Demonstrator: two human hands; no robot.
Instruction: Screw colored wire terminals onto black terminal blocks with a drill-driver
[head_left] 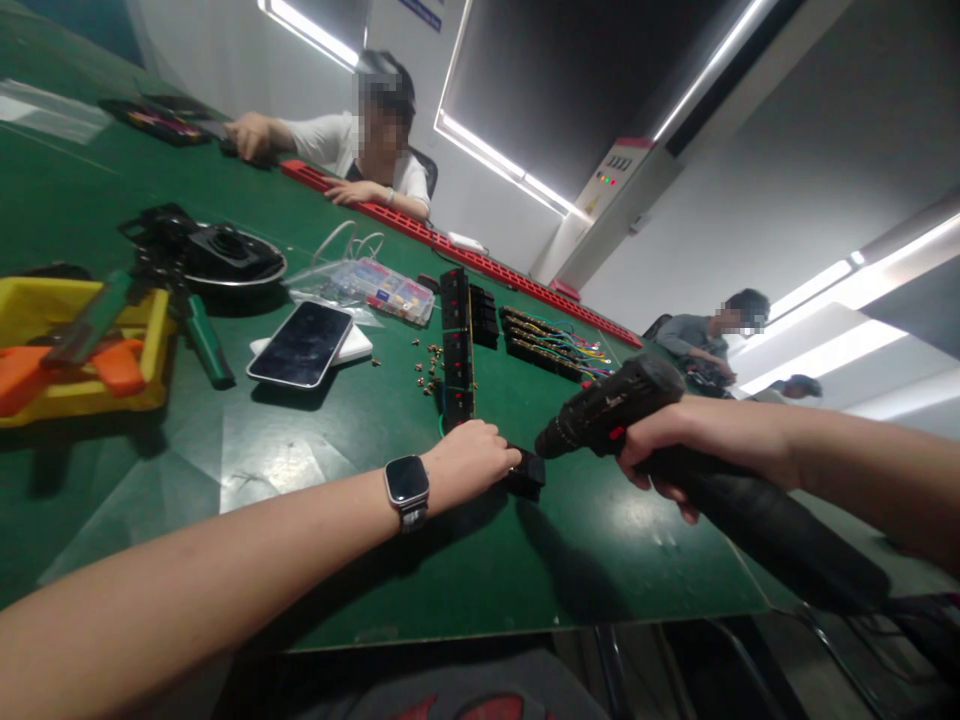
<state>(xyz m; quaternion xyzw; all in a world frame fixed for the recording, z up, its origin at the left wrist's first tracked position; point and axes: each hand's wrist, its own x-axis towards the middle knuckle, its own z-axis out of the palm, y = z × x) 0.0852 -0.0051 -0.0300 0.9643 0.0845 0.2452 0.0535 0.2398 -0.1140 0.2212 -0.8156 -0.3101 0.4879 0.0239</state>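
My right hand (660,450) is wrapped round the handle of a black cordless drill (592,410) with a red switch. The drill's chuck points left and down, just above a small black block (531,474) near the front of the table. My left hand (472,462), with a watch (407,480) on its wrist, has its fingers closed on the left end of that block. A row of black modules with red marks (456,345) stretches away behind my left hand. Small brass screws (429,380) lie scattered to the left of the row.
A phone (301,343), a compartment box (394,290), a yellow bin (150,385) and green-handled pliers (206,340) lie leftward. Wired black strips (544,345) and more black blocks (484,315) lie behind. Across the green table (322,560), a person (390,150) sits beyond red trunking (480,262).
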